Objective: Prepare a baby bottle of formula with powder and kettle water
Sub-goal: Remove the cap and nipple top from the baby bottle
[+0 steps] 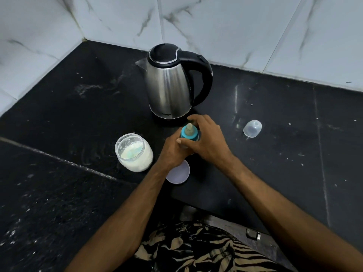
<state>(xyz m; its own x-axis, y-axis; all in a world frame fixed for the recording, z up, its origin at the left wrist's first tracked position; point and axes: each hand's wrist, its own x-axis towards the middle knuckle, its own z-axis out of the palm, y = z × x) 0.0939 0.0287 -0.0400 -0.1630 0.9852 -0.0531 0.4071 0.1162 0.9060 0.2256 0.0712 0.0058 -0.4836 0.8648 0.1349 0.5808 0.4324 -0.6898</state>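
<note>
Now your 2 hands are on the bottle, upright on the counter just in front of the kettle. Your left hand wraps the body low down; your right hand curls round the teal collar. Long axis vertical, teat pointing straight up. It looks light and stiff, probably slick plastic, so hold the body firm and twist only at the ribbed collar. The open jar sits left.
</note>
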